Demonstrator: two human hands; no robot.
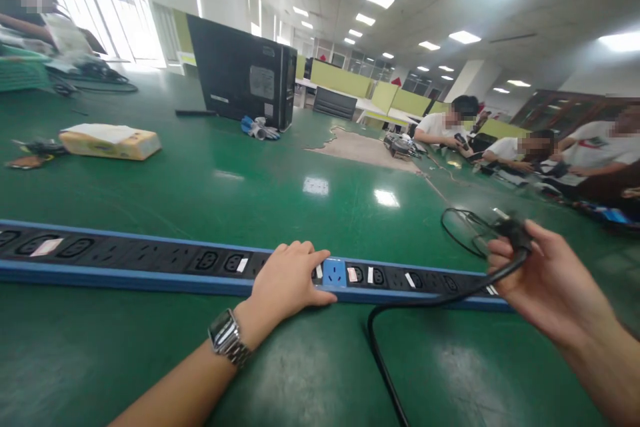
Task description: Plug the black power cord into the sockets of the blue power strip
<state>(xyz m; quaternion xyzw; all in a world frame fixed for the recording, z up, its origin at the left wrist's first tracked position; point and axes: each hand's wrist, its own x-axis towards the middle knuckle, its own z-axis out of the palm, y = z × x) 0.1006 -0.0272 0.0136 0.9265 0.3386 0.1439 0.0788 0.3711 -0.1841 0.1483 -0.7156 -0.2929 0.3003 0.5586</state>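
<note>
A long blue-edged power strip (190, 259) with black socket faces lies across the green table. My left hand (287, 277), with a metal-banded watch (227, 337) on its wrist, grips the strip around its middle, thumb on the near edge and fingers over the far one. Just right of the thumb sits a single blue socket (335, 273). Above the strip's right end, my right hand (555, 280) is closed on a black power plug (515, 233), its metal prongs pointing up and left. The plug's black cord (380, 340) crosses over the strip and drops off the bottom.
A black computer case (240, 73) stands at the back, blue-grey gloves (260, 128) beside it. A yellow tissue pack (110, 142) and a green basket (23, 70) are at left. Several people sit along the right; another person is at far left.
</note>
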